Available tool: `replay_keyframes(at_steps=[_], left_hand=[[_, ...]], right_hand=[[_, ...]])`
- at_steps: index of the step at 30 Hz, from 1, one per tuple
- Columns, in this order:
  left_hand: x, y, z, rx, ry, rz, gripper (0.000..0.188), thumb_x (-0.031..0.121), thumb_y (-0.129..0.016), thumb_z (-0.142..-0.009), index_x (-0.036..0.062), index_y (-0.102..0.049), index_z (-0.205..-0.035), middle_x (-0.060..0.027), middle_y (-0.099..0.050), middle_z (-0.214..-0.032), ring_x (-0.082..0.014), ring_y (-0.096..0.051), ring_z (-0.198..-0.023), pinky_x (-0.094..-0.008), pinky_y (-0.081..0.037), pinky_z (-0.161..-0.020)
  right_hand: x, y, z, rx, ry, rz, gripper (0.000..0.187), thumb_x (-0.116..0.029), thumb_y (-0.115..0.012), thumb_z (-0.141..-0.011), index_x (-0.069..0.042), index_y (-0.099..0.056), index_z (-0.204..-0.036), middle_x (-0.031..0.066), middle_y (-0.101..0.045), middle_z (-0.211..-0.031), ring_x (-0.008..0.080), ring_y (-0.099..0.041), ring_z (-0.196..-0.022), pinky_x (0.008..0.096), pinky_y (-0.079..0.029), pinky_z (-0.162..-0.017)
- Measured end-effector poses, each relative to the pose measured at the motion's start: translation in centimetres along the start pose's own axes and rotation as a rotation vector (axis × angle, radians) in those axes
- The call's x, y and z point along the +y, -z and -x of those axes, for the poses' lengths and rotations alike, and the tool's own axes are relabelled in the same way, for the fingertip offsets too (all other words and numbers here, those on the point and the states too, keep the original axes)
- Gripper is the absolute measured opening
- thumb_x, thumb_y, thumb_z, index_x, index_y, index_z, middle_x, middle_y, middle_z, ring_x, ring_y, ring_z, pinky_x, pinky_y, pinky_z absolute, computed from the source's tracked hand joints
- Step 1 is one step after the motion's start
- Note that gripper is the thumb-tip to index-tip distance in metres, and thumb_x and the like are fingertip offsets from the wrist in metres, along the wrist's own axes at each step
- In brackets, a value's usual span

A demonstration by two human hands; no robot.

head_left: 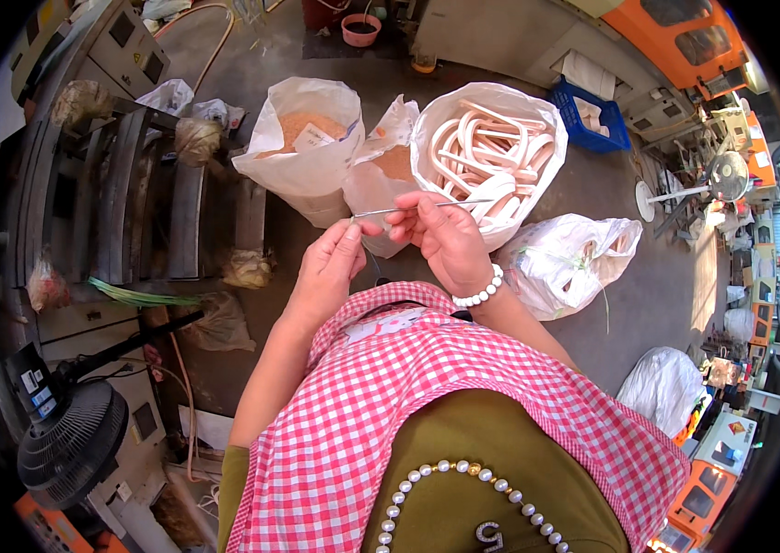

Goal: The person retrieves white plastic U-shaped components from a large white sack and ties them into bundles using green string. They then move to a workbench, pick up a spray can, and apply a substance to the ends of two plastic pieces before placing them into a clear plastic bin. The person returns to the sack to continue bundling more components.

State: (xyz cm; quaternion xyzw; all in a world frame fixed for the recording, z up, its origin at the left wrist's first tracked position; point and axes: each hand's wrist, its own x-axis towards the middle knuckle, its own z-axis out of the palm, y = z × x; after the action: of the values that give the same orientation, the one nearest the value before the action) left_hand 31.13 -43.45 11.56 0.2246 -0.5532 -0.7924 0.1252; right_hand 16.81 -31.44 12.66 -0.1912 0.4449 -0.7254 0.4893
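A thin, straight metal rod (465, 202), like a long needle, lies nearly level in front of my apron. My left hand (323, 275) pinches its left end between thumb and forefinger. Further along, the fingers of my right hand (446, 241) are closed on the rod, and its tip sticks out to the right. A thin dark strand hangs below my left fingertips; whether it joins the rod I cannot tell. Beyond my hands stands a white woven sack (563, 138) filled with pale pink looped strips (486, 152).
Left of that sack, another white sack (293, 175) holds orange-brown granules. A tied white bag (574, 276) lies to the right, near a blue crate (600, 138) and a standing fan (727, 177). A metal frame (123, 194) and black fan (72, 442) are at left.
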Motion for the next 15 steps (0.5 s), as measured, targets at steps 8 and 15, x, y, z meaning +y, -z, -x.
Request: replay_keyframes(at_steps=[8,15], left_hand=[[0.0,2.7,1.1,-0.023,-0.043,-0.147,0.032,0.027,-0.041,-0.099,0.003,-0.058,-0.113,0.004,-0.041,-0.062,-0.0041,-0.037,-0.057,-0.021,-0.031,-0.052],[0.0,3.8,1.3,-0.053,-0.071,-0.141,0.033,0.027,-0.043,-0.099,0.0037,-0.057,-0.117,0.0036,-0.042,-0.062,-0.0043,-0.037,-0.056,-0.0212,-0.032,-0.051]], right_hand=[[2.3,-2.7,0.4,-0.009,-0.017,-0.024,0.032,-0.025,-0.044,-0.098,0.0,-0.056,-0.114,0.0118,-0.063,-0.102,0.0163,-0.06,-0.086,0.0305,-0.048,-0.082],[3.1,-3.3,0.4,-0.001,-0.013,-0.084,0.031,-0.026,-0.044,-0.098,-0.001,-0.056,-0.113,0.0116,-0.063,-0.103,0.0158,-0.06,-0.085,0.03,-0.048,-0.081]])
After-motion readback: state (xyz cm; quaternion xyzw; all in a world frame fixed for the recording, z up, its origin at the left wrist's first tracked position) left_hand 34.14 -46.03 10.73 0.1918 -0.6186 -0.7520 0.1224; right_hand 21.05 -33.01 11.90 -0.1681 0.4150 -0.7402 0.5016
